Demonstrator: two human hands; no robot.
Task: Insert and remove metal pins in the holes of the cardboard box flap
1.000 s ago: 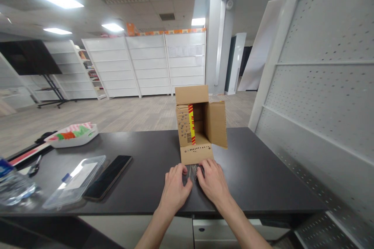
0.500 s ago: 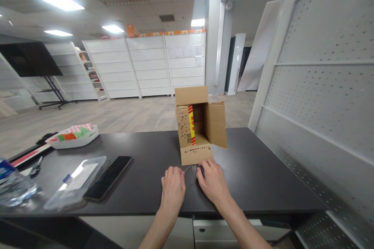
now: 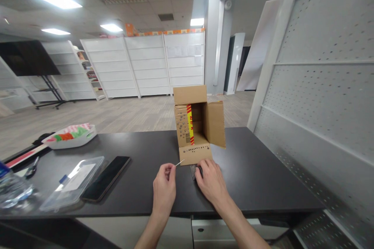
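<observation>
My left hand (image 3: 165, 186) is closed in a pinch on a thin metal nail (image 3: 179, 162). Its free tip points up and right, close to the lower left of the box's front flap. My right hand (image 3: 210, 181) rests low on the table, thumb apart from the curved fingers, beside several similar thin metal nails (image 3: 193, 172) lying side by side. Part of that row is hidden under the hand. Behind both hands stands an open cardboard box (image 3: 191, 124). Its bottom flap (image 3: 195, 156) has a row of dark holes and a few grey round heads; more heads dot the left flap (image 3: 181, 126).
A black phone (image 3: 105, 178) and a clear plastic case (image 3: 73, 183) lie on the dark table (image 3: 140, 148) to the left. Farther left are a water bottle (image 3: 13, 188) and a white basket (image 3: 73, 142) with colourful contents. A perforated white panel (image 3: 315, 97) borders the right side.
My left hand has moved left and slightly up from the table, turned so the pinched nail shows clearly. The right hand has stayed almost in place by the row of nails.
</observation>
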